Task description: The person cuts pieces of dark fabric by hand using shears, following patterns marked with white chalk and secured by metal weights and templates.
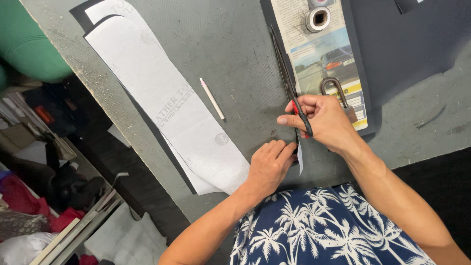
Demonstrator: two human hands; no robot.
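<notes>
The right hand is curled around the handles of long dark scissors, fingers through the loops, one loop edged in red; the thin blades run up the table away from the body, nearly closed as far as can be seen. The left hand lies flat with fingers together, pressing a narrow white strip at the near edge of the grey, scuffed table; the strip sits just below the scissors' handles. Left of the hands lie long curved white sheets backed in black, smooth and printed faintly; a slim white pencil rests beside them. A metal padlock and a round metal weight sit on a newspaper page over dark material.
</notes>
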